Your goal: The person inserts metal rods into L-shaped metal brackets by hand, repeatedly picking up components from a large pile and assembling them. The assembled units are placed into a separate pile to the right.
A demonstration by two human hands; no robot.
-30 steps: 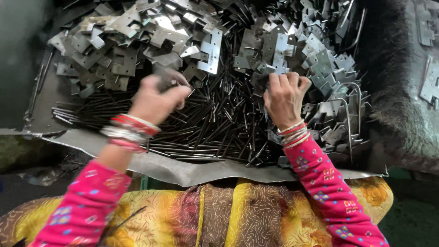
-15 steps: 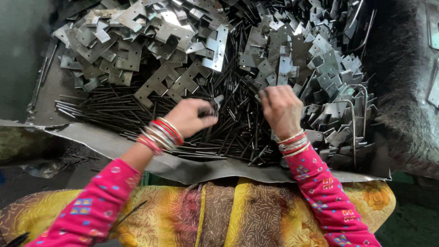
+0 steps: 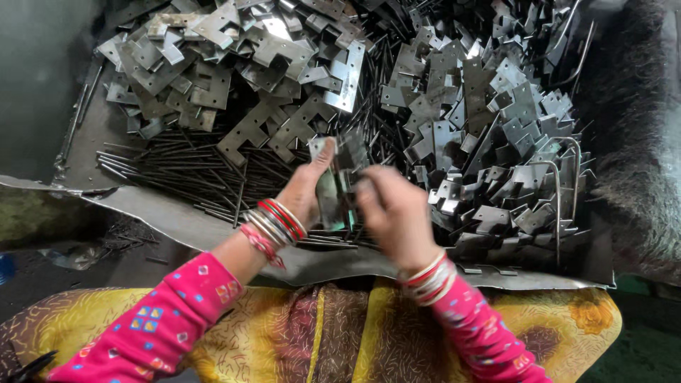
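Observation:
My left hand (image 3: 306, 186) and my right hand (image 3: 392, 209) meet over the near middle of a metal sheet (image 3: 177, 213). Both hands grip flat grey metal hinge plates (image 3: 332, 186) held upright between them; the plates are blurred. Red and silver bangles sit on both wrists, below pink patterned sleeves. Under the hands lies a bed of thin dark metal pins (image 3: 184, 174).
A heap of notched metal plates (image 3: 234, 78) covers the far left of the sheet, another heap (image 3: 489, 135) the right. Bent wire rods (image 3: 567, 170) stick up at the right. A dark furry surface (image 3: 638, 142) borders the right. Yellow patterned cloth (image 3: 340, 333) covers my lap.
My left hand moved from the left of the pin pile to the middle. Both hands came together and lifted plates off the pile.

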